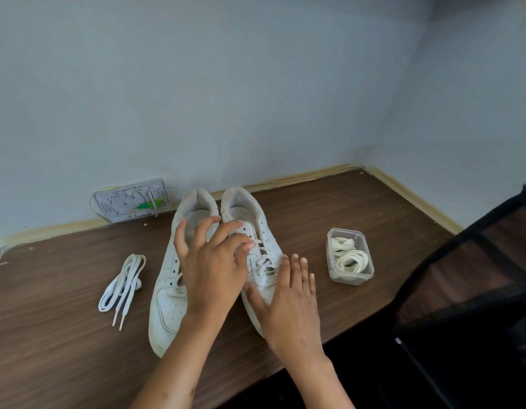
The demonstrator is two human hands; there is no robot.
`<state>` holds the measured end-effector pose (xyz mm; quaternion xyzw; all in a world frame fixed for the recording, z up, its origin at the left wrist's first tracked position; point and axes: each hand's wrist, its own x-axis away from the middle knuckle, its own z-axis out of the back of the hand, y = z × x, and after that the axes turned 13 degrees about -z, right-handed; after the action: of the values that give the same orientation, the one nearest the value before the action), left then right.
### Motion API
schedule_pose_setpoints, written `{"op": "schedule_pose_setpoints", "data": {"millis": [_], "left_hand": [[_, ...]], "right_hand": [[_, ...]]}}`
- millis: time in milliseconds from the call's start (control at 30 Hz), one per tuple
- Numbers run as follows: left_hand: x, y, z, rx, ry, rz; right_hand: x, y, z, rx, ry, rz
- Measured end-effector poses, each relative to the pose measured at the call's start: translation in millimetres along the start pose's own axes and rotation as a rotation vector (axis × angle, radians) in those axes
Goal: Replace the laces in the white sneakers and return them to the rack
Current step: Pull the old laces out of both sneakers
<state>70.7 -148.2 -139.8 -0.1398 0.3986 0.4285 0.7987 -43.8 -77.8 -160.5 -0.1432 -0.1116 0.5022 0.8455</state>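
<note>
Two white sneakers stand side by side on the brown wooden table [329, 208], heels toward the wall. The left sneaker [167, 293] has no lace. The right sneaker [250, 219] still has a lace in its lower eyelets. My left hand [211, 261] reaches across both shoes and pinches the lace [264, 258] of the right sneaker between thumb and fingertip. My right hand [288, 302] lies with straight fingers on the toe and outer side of the right sneaker. A loose white lace [123, 284] lies folded on the table left of the shoes.
A clear plastic box [350, 256] with coiled cream laces stands right of the shoes. A grey plastic part [131, 200] with a green piece leans against the blue wall. A dark rack frame [468, 290] fills the lower right beside the table edge.
</note>
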Motion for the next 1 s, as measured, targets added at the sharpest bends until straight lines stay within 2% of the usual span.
{"op": "schedule_pose_setpoints", "data": {"millis": [267,567,1000], "left_hand": [[6,13,-11,0.157,0.111,0.087],[10,17,-19,0.351,0.129,0.227],[10,1,-15,0.413,0.064,0.201]], "right_hand": [[1,0,1,-0.074,-0.019,0.010],[3,-1,6,-0.111,-0.087,-0.018],[2,1,11,-0.224,-0.118,-0.014]]}}
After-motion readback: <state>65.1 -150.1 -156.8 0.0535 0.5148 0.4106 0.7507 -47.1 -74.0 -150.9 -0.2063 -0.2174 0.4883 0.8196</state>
